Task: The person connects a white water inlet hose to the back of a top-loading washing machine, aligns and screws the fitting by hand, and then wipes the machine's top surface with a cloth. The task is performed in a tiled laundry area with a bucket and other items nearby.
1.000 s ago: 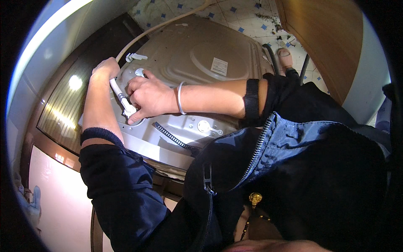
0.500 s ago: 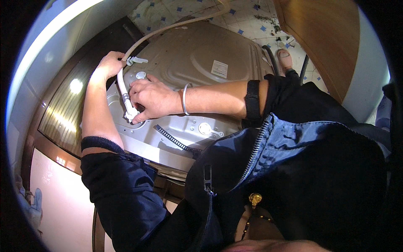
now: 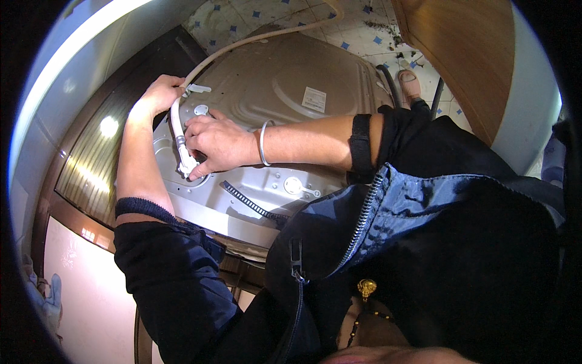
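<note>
The view looks from the wearer's head, through the left of two wide fisheye cameras worn side by side, steeply down past the dark jacket [image 3: 448, 249], which fills the lower right at close range. It faces the metal panel [image 3: 254, 73] from above its near edge; that edge lies close below the lens, the far edge farther off toward the top, with tiled floor [image 3: 354, 31] beyond. The panel's right edge sits right of centre. Straight lines bow toward the round dark rim; the view is upright and unmirrored.
</note>
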The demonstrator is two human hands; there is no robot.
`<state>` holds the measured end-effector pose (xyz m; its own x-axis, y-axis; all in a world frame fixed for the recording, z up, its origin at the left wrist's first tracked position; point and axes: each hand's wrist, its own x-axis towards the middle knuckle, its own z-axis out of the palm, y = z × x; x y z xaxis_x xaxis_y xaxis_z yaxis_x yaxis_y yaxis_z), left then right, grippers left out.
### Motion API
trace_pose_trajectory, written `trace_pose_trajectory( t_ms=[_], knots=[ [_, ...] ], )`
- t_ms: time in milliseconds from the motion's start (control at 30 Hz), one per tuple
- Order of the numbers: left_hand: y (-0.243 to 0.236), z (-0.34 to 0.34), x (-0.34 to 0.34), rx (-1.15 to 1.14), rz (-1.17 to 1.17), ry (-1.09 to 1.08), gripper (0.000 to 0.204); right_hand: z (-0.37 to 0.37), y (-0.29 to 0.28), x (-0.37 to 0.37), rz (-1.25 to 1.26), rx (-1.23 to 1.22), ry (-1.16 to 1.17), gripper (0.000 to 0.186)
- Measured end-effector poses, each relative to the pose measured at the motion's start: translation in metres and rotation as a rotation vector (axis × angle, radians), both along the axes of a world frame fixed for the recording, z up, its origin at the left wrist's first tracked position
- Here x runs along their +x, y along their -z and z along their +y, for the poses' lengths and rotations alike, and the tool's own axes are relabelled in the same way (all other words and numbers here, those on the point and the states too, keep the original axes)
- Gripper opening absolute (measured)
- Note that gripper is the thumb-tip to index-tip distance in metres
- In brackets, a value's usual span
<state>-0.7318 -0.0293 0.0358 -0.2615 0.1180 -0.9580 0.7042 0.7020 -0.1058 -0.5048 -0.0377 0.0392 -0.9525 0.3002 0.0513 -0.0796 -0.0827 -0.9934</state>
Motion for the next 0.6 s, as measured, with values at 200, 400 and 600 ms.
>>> trace_pose_trajectory(
  t_ms=[200,400,600],
  knots=[
    [-0.006,0.010,0.005,-0.057,0.014,-0.043,0.039,0.001,-0.001,0.000,-0.004,0.015,-0.002,0.044],
    [-0.002,0.013,0.011,-0.089,0.062,0.050,0.036,0.001,-0.003,-0.001,-0.012,0.024,0.007,0.044],
    [0.011,0.007,0.003,-0.133,0.169,0.080,0.036,0.001,-0.003,-0.002,-0.026,0.041,-0.017,0.044]
  ],
)
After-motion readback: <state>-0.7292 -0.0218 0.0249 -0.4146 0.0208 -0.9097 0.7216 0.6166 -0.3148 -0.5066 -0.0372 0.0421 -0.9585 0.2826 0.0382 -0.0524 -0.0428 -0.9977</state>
